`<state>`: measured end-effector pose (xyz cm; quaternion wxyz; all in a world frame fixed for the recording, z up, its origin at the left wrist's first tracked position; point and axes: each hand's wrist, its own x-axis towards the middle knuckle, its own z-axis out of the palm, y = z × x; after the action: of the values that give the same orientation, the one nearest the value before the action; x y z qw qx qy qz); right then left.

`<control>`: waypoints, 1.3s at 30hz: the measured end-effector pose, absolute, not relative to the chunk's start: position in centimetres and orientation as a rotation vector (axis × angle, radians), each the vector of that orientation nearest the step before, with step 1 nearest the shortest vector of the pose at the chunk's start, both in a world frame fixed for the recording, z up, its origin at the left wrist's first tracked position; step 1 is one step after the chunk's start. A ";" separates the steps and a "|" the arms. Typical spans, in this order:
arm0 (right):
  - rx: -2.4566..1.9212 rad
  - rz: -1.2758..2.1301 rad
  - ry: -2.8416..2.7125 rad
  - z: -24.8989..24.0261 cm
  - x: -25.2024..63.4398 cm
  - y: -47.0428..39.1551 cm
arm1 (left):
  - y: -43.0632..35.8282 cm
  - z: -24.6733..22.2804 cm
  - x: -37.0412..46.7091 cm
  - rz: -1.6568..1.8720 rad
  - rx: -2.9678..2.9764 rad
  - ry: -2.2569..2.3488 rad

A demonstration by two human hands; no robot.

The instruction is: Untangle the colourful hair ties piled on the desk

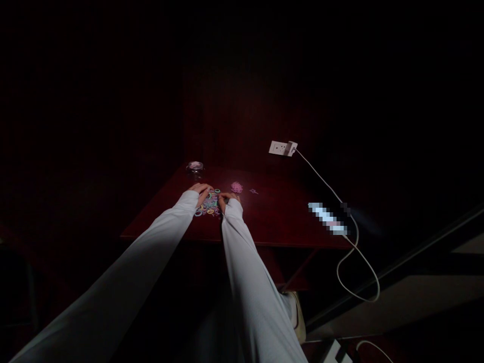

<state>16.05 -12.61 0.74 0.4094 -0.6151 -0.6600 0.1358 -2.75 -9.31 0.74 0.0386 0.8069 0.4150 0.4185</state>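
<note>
One dark red counter (282,219) spans the middle of the view, its wood glossy under dim light. Two pale sleeves (249,272) reach over its near edge. A white cable (321,179) hangs in a loop past the right end, joined to a bright, pixel-masked object (327,219) lying there. A loose heap of small multicoloured bands (210,204) sits left of centre, between the hands. The left hand (201,190) rests at the heap's left side, its fingers bent and partly spread; the right hand (229,197) curls in at the opposite side, fingers bent closer together. Whether either has hold of a band, I cannot tell. On the wall, a white socket plate (278,147) carries a plugged-in adapter (291,147). A clear jar (195,170) stands beyond the left hand. Just beyond the right hand lies a pink cluster (237,187), and right of that, a few thin pink pieces (253,191).
</note>
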 end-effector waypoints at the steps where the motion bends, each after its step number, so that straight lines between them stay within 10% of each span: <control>1: -1.551 0.346 -1.672 0.8 16.0 -12.6 | -9.3 0.7 -2.7 1.296 2.473 1.269; 39: -1.442 0.369 -1.638 -0.3 16.8 -11.9 | -8.5 0.0 -2.5 1.203 2.696 1.290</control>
<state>16.77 -11.95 -0.30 0.4478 -0.5825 -0.6618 0.1490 -2.47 -8.47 -0.02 -0.0400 0.8361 0.4002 0.3731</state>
